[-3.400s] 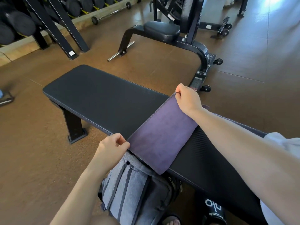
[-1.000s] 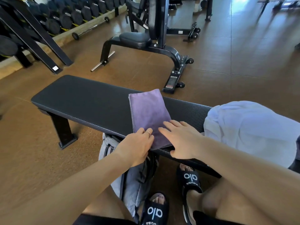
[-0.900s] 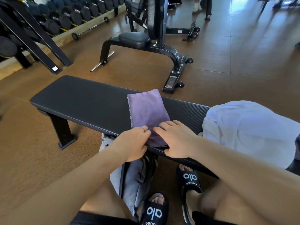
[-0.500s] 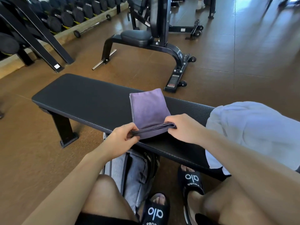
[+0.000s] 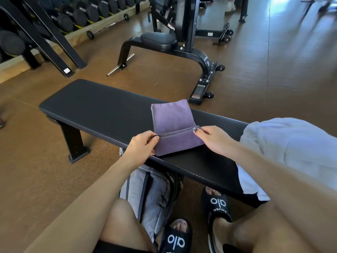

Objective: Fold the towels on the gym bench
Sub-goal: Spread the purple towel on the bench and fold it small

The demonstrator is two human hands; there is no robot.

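Head view: purple towel (image 5: 171, 117) lying across the black bench (image 5: 102, 105)
Left hand (image 5: 141, 147): pinching the folded-over edge
Right hand (image 5: 215, 138): apparently gripping that edge's other end

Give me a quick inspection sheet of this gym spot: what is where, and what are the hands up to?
Surface: black padded bench, left part bare.
Job's things: purple towel lies across the bench, near edge lifted and being folded over; white towel heaped at the right end, unfolded.
Clutter: grey bag on the floor under the bench.
Hands: left hand and right hand each pinch a corner of the purple towel's folded edge.
Cables: nothing seen.
Surroundings: adjustable bench behind, dumbbell rack at upper left, brown floor.
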